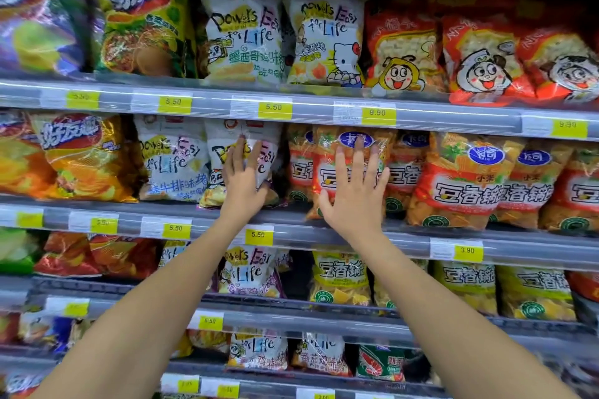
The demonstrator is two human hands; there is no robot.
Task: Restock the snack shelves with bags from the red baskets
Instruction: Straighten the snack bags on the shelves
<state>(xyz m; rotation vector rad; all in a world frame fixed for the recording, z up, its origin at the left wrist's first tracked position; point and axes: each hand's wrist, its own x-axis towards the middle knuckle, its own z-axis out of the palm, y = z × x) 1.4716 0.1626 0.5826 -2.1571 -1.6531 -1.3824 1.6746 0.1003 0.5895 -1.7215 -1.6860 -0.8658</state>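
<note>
Head view. Left hand [241, 178] is reaching up to the second shelf from the top and resting on the front of a white crinkly plastic snack bag printed "Powers Easy for Life" [223, 152]. Its fingers are lying straight and close together against the bag; the thumb is hidden, so I cannot tell whether it is gripping.

Right hand [353, 191] is pressing flat on an orange-red plastic snack bag with a blue oval badge [324, 172], fingers straight and spread apart.

Both bags are standing upright, side by side, behind the grey shelf rail [324, 236] carrying a yellow 5.50 price tag [257, 234]. A second white bag of the same print [171, 159] is sitting just to the left, and more orange-red bags [460, 181] are lining up to the right.
</note>
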